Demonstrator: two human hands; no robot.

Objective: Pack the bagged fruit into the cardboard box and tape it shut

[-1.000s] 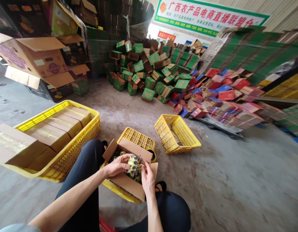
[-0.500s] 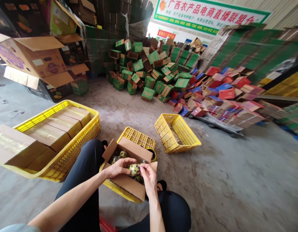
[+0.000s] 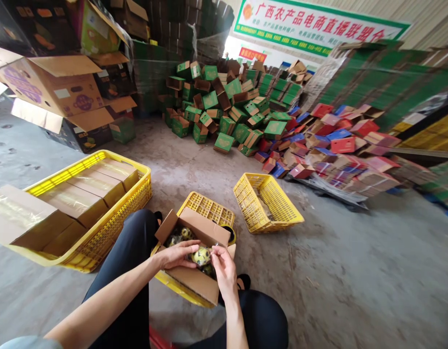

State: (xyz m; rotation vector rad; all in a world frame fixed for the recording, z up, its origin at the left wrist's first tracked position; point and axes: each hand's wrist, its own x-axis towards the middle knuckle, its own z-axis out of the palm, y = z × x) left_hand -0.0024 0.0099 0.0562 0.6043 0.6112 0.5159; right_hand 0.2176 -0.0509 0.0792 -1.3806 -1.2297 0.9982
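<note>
Wrapped ball lower & turned vs 1 s ago, at mouth of open box, above other balls; L hand fingers apart, cupped at its left side; R hand fingers pinched on its right edge

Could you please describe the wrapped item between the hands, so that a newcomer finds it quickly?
Between the person's legs, an open cardboard box sits on a yellow crate. Over the box, between left hand and right hand, is a round, yellow, dark-spotted item in clear wrap. Similar spotted items lie in the box; only this one is between the hands.
</note>
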